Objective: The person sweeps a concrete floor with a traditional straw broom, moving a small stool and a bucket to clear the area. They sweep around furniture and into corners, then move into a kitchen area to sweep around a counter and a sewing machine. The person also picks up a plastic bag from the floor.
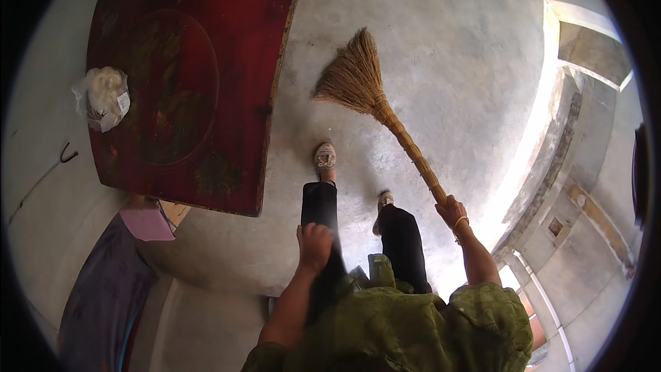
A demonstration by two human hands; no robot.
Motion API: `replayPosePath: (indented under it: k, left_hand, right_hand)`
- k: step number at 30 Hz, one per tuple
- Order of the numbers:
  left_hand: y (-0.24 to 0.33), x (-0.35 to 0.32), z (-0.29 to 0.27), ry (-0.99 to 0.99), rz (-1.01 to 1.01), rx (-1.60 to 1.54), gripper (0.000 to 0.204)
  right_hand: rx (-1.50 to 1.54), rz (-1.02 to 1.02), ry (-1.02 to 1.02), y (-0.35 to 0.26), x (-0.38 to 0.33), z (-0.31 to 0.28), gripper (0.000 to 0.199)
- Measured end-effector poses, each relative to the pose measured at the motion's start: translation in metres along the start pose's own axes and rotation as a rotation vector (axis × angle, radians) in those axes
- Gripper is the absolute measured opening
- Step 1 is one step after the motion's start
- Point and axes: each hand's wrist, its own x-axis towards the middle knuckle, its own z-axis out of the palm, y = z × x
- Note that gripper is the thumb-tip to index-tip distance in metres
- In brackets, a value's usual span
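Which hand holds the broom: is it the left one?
No, the right hand grips the broom by its handle, while the left hand is apart from it.

Fisheye head view, steeply downward over hands (315, 244) and floor (454, 48)

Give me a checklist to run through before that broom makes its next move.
1. Right grip closed around the broom handle: ok.
2. Left grip off the broom: ok; whether it holds anything, cannot tell.
3. Broom head apart from the red tabletop: ok, a gap shows between them.
4. Bristles touching the floor: cannot tell from this overhead view.
5. Left shoe apart from the bristles: ok.
6. Plastic bag away from the broom: ok, it shows at the tabletop's far left side.
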Motion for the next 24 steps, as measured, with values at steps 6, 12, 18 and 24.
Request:
replayPosePath:
  k: [6,12,18,24]
  left_hand:
    - [0.008,-0.006,0.015,-0.091,-0.06,0.009,0.022]
    - [0.032,-0.002,0.026,-0.079,-0.058,0.114,0.02]
    - [0.071,-0.014,0.046,-0.221,-0.133,0.189,0.016]
    - [0.099,-0.023,0.061,-0.25,-0.157,0.216,0.022]
  right_hand:
    - [0.194,-0.267,-0.019,-0.024,-0.072,-0.02,0.032]
    - [-0.042,-0.482,-0.277,-0.168,0.012,-0.025,0.05]
    - [-0.162,-0.376,-0.245,-0.083,0.072,-0.038,0.044]
    - [-0.099,0.056,-0.11,0.163,0.044,-0.071,0.044]
